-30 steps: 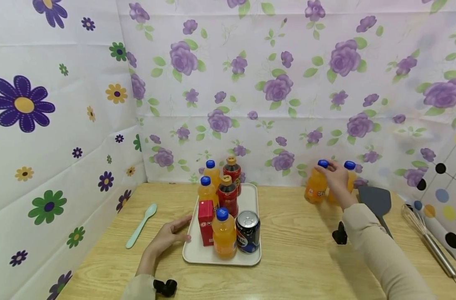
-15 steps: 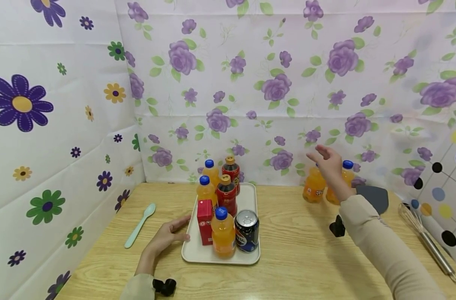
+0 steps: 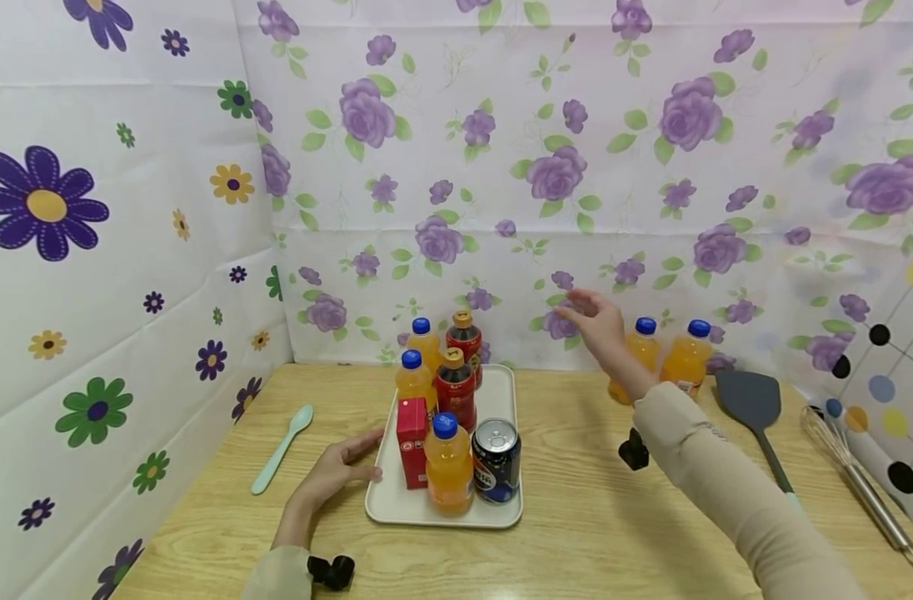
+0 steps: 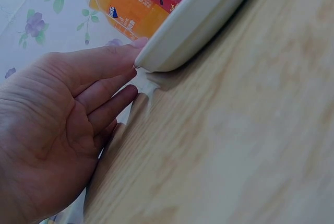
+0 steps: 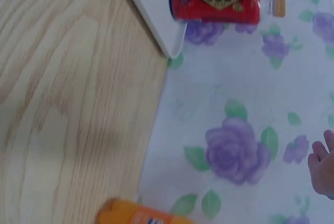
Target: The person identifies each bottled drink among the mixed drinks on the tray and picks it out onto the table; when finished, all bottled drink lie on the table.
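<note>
My left hand (image 3: pixel 332 477) rests at the left side of a cream tray (image 3: pixel 504 400), its extended fingers touching the rim in the left wrist view. Standing on the tray are a red carton (image 3: pixel 411 450), a dark soda can (image 3: pixel 496 471), a front orange drink bottle (image 3: pixel 451 475), two more orange bottles behind and two red-labelled bottles (image 3: pixel 456 400) with gold caps. My right hand (image 3: pixel 602 329) is in the air between the tray and two blue-capped orange bottles (image 3: pixel 685 362) at the back right. It holds nothing, fingers apart and slightly bent.
A pale green spoon (image 3: pixel 282 450) lies left of the tray. On the right are a grey spatula (image 3: pixel 752 404) and a metal whisk (image 3: pixel 861 483). Flowered cloth (image 3: pixel 471 192) walls the table's back and left side.
My right hand has let go of the left one of the two back-right orange bottles, risen and moved left. The left hand stays at the tray.
</note>
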`<state>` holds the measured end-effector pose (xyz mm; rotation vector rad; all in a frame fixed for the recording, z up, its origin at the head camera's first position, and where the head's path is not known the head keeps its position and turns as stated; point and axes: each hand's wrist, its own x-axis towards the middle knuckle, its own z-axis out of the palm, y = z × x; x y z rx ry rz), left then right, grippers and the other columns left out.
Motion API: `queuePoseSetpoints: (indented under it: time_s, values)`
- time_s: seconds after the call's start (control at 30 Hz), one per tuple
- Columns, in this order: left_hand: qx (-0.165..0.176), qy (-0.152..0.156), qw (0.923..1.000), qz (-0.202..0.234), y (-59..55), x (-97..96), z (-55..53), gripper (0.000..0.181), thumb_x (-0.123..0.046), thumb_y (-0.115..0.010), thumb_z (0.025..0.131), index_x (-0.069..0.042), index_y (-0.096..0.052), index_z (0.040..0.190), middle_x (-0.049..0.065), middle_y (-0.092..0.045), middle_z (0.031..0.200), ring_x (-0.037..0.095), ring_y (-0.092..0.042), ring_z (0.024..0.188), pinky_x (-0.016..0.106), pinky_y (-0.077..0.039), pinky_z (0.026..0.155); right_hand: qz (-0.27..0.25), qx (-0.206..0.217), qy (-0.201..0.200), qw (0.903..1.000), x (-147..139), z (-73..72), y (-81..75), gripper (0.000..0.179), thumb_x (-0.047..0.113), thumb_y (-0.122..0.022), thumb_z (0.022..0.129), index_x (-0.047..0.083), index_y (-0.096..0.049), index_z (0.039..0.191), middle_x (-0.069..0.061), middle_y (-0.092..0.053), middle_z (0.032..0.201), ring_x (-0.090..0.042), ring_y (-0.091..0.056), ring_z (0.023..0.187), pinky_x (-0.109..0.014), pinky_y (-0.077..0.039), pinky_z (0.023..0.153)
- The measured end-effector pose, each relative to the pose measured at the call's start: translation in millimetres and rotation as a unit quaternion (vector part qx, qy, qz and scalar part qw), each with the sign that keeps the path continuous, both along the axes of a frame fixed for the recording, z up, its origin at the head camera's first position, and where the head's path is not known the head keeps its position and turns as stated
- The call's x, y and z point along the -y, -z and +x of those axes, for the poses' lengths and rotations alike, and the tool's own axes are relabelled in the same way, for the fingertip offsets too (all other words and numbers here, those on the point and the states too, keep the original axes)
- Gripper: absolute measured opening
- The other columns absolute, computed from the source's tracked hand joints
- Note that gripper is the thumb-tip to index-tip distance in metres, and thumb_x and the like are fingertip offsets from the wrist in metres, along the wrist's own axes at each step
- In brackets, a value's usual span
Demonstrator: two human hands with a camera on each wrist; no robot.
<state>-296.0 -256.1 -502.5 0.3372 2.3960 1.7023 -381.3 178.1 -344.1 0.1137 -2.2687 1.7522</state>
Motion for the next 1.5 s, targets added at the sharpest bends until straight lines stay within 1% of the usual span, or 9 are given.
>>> queuePoseSetpoints:
  time_s: [0.1, 0.2, 0.47, 0.63, 0.8, 0.93, 1.07, 1.2, 1.5]
  values:
    - [-0.002, -0.001, 1.0, 0.001, -2.9, 0.0, -1.4, 0.07, -0.012, -0.077, 0.082, -0.003, -0.046, 0.144, 0.018, -0.043, 0.152, 0.036, -0.033, 0.145, 0.053, -0.026, 0.121, -0.007, 0.001, -0.017, 0.9998, 17.9, -1.9, -2.2, 0.055, 0.021, -0.072, 0.089, 0.001, -0.053, 0.136, -0.017, -0.054, 0.143, -0.029, -0.052, 0.133, -0.041, -0.043, 0.113]
    - [-0.002, -0.002, 1.0, 0.002, -5.2, 0.1, -2.8, 0.07, -0.012, -0.077, 0.081, -0.003, -0.046, 0.144, 0.018, -0.043, 0.152, 0.036, -0.033, 0.146, 0.053, -0.025, 0.121, -0.001, -0.001, -0.04, 0.9992, 35.6, -2.2, -2.0, 0.055, 0.021, -0.072, 0.088, 0.001, -0.053, 0.136, -0.016, -0.055, 0.143, -0.03, -0.051, 0.134, -0.042, -0.042, 0.114]
    - [-0.005, -0.003, 1.0, 0.0, -10.2, -1.1, -8.2, 0.071, -0.012, -0.077, 0.081, -0.002, -0.046, 0.144, 0.016, -0.042, 0.153, 0.036, -0.031, 0.147, 0.053, -0.024, 0.121, 0.071, 0.022, -0.126, 0.9892, 76.2, 1.8, 4.7, 0.058, 0.027, -0.071, 0.089, 0.008, -0.051, 0.14, -0.014, -0.054, 0.144, -0.036, -0.046, 0.137, -0.049, -0.041, 0.114]
    - [-0.011, -0.001, 0.9999, 0.001, -13.6, -0.8, -11.3, 0.071, -0.012, -0.078, 0.081, -0.002, -0.046, 0.144, 0.016, -0.042, 0.153, 0.036, -0.031, 0.147, 0.052, -0.024, 0.121, 0.091, 0.02, -0.13, 0.9871, 91.2, -11.6, 5.5, 0.058, 0.026, -0.068, 0.091, 0.007, -0.049, 0.142, -0.014, -0.052, 0.146, -0.036, -0.046, 0.137, -0.05, -0.043, 0.112]
    - [-0.016, -0.002, 0.9999, -0.006, -14.5, 0.7, -11.1, 0.071, -0.011, -0.077, 0.081, -0.001, -0.046, 0.144, 0.017, -0.042, 0.152, 0.037, -0.031, 0.146, 0.053, -0.024, 0.121, 0.092, 0.007, -0.105, 0.9902, 104.1, -28.2, 6.7, 0.055, 0.026, -0.067, 0.093, 0.009, -0.051, 0.142, -0.013, -0.053, 0.145, -0.033, -0.046, 0.138, -0.048, -0.04, 0.114]
    - [-0.016, 0.004, 0.9999, -0.003, -10.0, 0.2, -6.1, 0.07, -0.012, -0.076, 0.082, -0.002, -0.045, 0.144, 0.017, -0.041, 0.153, 0.038, -0.031, 0.146, 0.053, -0.022, 0.122, 0.088, 0.001, -0.088, 0.9922, 113.3, -39.1, 15.6, 0.05, 0.024, -0.066, 0.093, 0.009, -0.054, 0.14, -0.013, -0.055, 0.143, -0.033, -0.048, 0.136, -0.047, -0.041, 0.114]
    - [-0.004, 0.01, 0.9999, 0.003, -2.0, -0.4, 1.6, 0.071, -0.013, -0.076, 0.082, -0.001, -0.044, 0.145, 0.018, -0.04, 0.153, 0.038, -0.03, 0.146, 0.053, -0.021, 0.122, 0.098, 0.027, -0.114, 0.9883, 121.4, -45.9, 31.2, 0.056, 0.024, -0.067, 0.092, 0.007, -0.05, 0.142, -0.015, -0.052, 0.146, -0.033, -0.048, 0.137, -0.047, -0.042, 0.113]
    - [0.008, -0.004, 1.0, -0.001, 2.9, -0.1, 6.1, 0.071, -0.014, -0.077, 0.081, -0.001, -0.045, 0.144, 0.017, -0.042, 0.152, 0.038, -0.032, 0.145, 0.054, -0.023, 0.121, 0.11, 0.046, -0.148, 0.9818, 128.1, -54.3, 44.5, 0.061, 0.025, -0.068, 0.092, 0.008, -0.045, 0.146, -0.018, -0.051, 0.145, -0.034, -0.048, 0.136, -0.047, -0.043, 0.112]
    - [-0.003, -0.005, 1.0, 0.002, 0.2, -0.4, 0.8, 0.071, -0.015, -0.077, 0.081, -0.001, -0.046, 0.144, 0.018, -0.042, 0.152, 0.039, -0.033, 0.145, 0.054, -0.025, 0.12, 0.059, 0.043, -0.131, 0.9886, 130.5, -63.2, 48.7, 0.05, 0.023, -0.068, 0.092, 0.007, -0.055, 0.138, -0.018, -0.061, 0.134, -0.032, -0.058, 0.126, -0.045, -0.047, 0.108]
